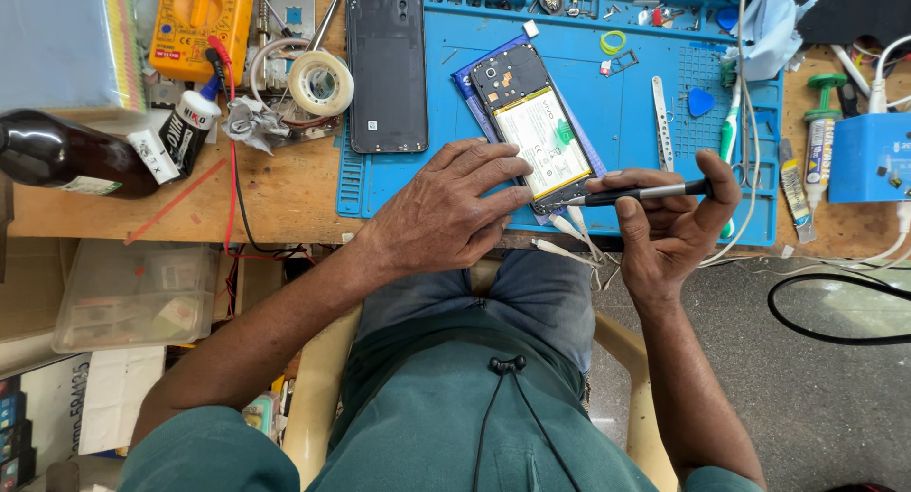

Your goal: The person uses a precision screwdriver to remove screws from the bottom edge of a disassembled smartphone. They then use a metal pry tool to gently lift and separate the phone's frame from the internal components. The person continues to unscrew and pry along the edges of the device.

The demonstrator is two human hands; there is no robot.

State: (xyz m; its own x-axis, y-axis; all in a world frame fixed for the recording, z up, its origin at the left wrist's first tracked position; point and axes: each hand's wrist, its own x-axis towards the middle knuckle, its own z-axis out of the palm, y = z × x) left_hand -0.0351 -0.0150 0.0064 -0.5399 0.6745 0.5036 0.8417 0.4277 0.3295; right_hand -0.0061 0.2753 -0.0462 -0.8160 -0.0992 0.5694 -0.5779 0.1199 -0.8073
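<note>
An opened phone (531, 122) lies back-up on the blue work mat (631, 103), its battery and circuit board showing. My left hand (446, 212) rests on the mat's near edge with fingertips pressing the phone's lower left side. My right hand (669, 222) holds a thin black and silver screwdriver (645, 192) sideways, its tip at the phone's lower end. The phone's black back cover (386, 70) lies apart on the mat's left part.
Metal tweezers (661, 122), a blue pick (700, 101) and small parts lie on the mat. A tape roll (321, 82), yellow multimeter (201, 22), dark bottle (66, 155) and glue bottle (185, 127) stand left. A blue box (868, 155) and tubes sit right.
</note>
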